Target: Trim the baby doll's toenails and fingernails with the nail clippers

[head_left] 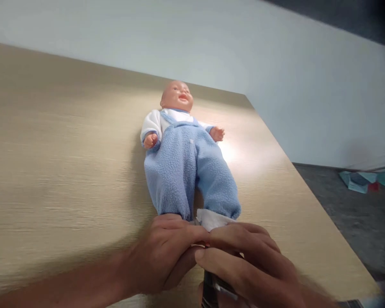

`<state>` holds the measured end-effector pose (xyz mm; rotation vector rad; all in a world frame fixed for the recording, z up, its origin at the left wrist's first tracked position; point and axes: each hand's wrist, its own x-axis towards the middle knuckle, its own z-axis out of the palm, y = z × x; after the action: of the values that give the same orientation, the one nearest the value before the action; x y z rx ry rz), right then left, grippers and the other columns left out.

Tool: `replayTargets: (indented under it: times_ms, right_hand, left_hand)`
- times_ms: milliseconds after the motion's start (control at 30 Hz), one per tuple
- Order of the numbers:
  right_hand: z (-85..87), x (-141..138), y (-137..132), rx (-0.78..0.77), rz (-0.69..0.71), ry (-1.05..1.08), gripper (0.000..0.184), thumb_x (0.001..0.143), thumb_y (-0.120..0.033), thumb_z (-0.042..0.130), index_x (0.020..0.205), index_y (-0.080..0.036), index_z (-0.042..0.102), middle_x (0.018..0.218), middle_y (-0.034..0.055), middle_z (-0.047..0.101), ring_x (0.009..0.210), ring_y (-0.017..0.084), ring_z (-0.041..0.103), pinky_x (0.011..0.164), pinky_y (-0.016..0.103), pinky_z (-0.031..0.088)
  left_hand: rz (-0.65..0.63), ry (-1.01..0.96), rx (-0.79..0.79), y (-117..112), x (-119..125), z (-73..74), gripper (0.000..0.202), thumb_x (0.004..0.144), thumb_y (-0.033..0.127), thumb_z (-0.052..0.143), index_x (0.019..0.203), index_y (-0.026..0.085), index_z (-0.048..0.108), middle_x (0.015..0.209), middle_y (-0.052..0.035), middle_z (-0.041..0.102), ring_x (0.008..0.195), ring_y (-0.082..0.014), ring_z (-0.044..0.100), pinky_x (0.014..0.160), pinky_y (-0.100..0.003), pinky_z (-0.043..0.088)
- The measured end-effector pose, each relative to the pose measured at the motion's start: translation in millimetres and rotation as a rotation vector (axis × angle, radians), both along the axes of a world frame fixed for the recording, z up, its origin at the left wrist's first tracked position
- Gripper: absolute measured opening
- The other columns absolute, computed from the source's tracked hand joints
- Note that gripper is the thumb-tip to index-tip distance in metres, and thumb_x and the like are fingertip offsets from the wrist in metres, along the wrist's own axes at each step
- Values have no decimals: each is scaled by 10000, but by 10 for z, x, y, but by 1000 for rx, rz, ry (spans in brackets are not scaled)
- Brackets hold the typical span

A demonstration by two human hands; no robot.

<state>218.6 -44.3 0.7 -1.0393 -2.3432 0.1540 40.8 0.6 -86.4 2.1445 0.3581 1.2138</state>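
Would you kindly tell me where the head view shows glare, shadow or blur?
Head view: a bright glare patch sits on the wooden table image-right of the baby doll; a soft shadow falls on its other side; the left hand and right hand at the bottom edge look slightly blurred; the right corners darken.

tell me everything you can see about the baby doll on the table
The baby doll lies on its back on the light wood-look table, head away from the camera. It has a bald plastic-looking head, tiny doll hands, a white long-sleeved top and fuzzy blue fleece dungarees. Its arms spread sideways and its legs stretch toward the person. A white sock or cuff shows at one leg end. The left hand and right hand cover its feet, hiding them.
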Motion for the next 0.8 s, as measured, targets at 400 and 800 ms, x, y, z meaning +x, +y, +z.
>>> replayTargets:
  times_ms: [400,800]
  right_hand:
    - [-98,20,52,-140,19,240,267,1026,-366,518,1217,-185,570,906,28,598,759,114,580,682,254,466]
    - [-175,145,586,-368,-41,550,327,981,-257,601,1286,-210,493,965,45,618,930,166,622,864,332,490]
  left_hand:
    - [-78,44,97,43,13,-79,108,909,177,515,1014,152,520,872,-22,665,795,-131,612,762,-248,458]
    - [-13,-19,579,-190,134,-237,356,1029,226,414,738,168,611,760,3,650,719,-70,566,719,-204,501]
